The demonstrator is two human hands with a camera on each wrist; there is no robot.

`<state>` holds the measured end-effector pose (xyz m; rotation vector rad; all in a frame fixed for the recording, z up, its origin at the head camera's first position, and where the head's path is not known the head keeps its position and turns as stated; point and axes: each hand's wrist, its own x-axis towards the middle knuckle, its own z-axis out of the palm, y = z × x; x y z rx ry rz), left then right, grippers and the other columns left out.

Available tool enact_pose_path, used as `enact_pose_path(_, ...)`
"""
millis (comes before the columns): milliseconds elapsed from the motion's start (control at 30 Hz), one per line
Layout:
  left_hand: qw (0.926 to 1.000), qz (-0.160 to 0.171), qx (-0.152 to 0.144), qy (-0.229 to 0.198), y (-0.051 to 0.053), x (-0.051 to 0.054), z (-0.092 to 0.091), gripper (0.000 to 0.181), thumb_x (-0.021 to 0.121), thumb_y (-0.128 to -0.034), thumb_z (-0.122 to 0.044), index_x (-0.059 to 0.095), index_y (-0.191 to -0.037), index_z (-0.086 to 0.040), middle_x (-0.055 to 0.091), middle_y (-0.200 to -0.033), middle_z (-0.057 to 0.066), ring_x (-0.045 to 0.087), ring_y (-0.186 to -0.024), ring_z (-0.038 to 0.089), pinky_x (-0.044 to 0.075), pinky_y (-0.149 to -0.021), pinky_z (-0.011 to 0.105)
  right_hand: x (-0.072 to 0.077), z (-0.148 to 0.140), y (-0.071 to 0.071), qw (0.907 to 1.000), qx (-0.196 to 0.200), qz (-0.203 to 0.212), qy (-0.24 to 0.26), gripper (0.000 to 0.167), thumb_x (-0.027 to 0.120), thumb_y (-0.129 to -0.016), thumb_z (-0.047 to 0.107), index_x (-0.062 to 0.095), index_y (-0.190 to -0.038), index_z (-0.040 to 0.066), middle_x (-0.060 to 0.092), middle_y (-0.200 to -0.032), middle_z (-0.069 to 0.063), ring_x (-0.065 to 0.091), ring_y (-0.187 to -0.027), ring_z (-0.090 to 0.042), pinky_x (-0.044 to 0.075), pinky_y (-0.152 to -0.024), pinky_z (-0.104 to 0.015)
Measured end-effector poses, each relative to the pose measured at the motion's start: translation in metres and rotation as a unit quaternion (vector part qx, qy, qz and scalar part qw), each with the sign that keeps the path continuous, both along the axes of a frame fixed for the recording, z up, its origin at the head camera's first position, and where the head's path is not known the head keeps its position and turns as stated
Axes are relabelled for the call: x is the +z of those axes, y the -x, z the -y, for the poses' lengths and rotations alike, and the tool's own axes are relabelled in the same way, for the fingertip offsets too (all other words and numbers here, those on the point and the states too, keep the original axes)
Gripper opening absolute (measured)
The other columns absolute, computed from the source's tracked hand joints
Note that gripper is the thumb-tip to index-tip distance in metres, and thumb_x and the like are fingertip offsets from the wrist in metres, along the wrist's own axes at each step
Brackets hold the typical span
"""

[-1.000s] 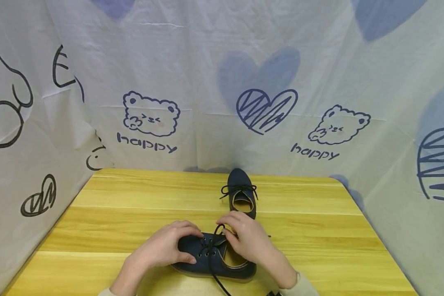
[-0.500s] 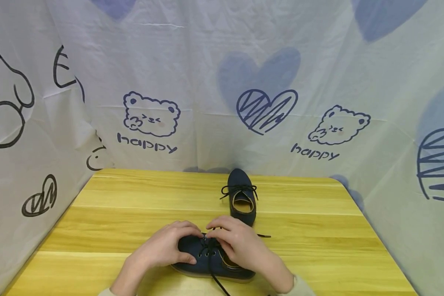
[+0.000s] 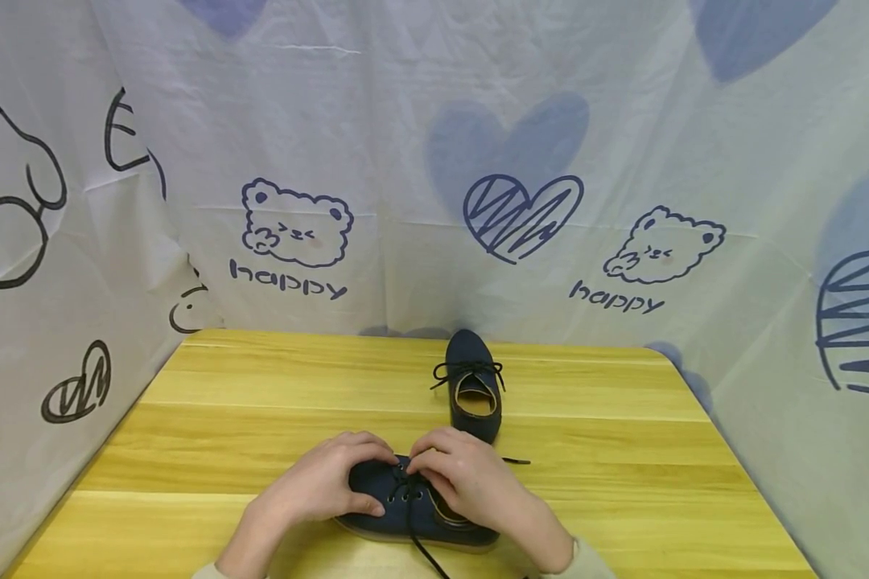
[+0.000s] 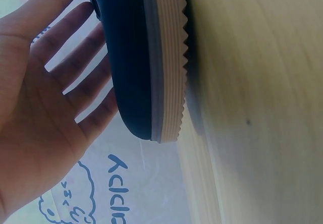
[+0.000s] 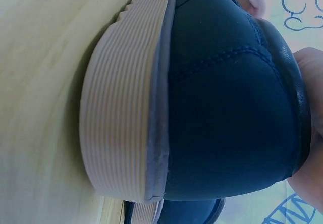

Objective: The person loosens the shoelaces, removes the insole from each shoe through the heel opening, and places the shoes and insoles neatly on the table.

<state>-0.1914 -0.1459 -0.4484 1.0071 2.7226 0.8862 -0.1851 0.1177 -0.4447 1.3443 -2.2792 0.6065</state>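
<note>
A navy lace-up shoe (image 3: pixel 387 527) lies sideways in front of me, toe to the left, sole on the table. My left hand (image 3: pixel 322 482) holds its toe part, thumb on the near side and fingers across the far side. In the left wrist view that hand (image 4: pixel 45 93) spreads along the toe. My right hand (image 3: pixel 474 478) is over the shoe's tongue, thumb and fingertips pinching the black shoelace (image 3: pixel 411 523) at the eyelets. One lace end trails toward me. The right wrist view has the heel (image 5: pixel 227 118) in front, largely covering the right hand.
A matching navy shoe (image 3: pixel 467 350), its lace tied in a bow, stands behind, toe away from me. A lace tip (image 3: pixel 517 461) pokes out right of my right hand. The wooden table (image 3: pixel 261 386) ends at printed white cloth (image 3: pixel 405 281).
My right hand has moved left and down from the shoe's opening to the eyelets, and the raised lace loop is no longer visible. My left hand keeps its place on the toe.
</note>
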Motion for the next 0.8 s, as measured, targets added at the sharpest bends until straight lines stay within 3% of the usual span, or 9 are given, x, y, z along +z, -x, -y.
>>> enact_pose_path(300, 1.0000, -0.001, -0.001, -0.001, -0.0010, 0.0010, -0.0005, 0.052, 0.093, -0.0774, -0.037, 0.073, -0.124, -0.026, 0.066, -0.129, -0.009, 0.062, -0.119, 0.018, 0.051, -0.101, 0.047, -0.0008, -0.0008, 0.0009, 0.9992, -0.022, -0.027, 0.018, 0.018, 0.081, -0.089, 0.005, 0.075, -0.101, 0.018, 0.068, -0.108, 0.005, 0.065, -0.101, -0.011, 0.054, -0.090, -0.024)
enact_pose_path(567, 1.0000, 0.000, 0.003, -0.002, -0.0016, 0.0010, -0.0007, 0.052, 0.093, -0.0768, -0.037, 0.073, -0.124, -0.027, 0.065, -0.129, -0.009, 0.061, -0.120, 0.019, 0.051, -0.102, 0.048, 0.0003, -0.0045, 0.0030, 0.9987, -0.040, -0.019, 0.026, 0.012, 0.075, -0.095, 0.008, 0.075, -0.102, 0.018, 0.068, -0.106, 0.005, 0.066, -0.101, -0.011, 0.055, -0.090, -0.024)
enact_pose_path(800, 1.0000, -0.008, 0.003, 0.004, -0.0018, 0.0007, -0.0013, 0.053, 0.093, -0.0763, -0.037, 0.073, -0.124, -0.026, 0.066, -0.129, -0.009, 0.061, -0.121, 0.019, 0.050, -0.103, 0.049, 0.0011, -0.0096, 0.0063, 0.9976, -0.061, -0.014, 0.030, 0.017, 0.077, -0.092, 0.004, 0.075, -0.103, 0.017, 0.068, -0.103, 0.006, 0.066, -0.095, -0.011, 0.056, -0.084, -0.025)
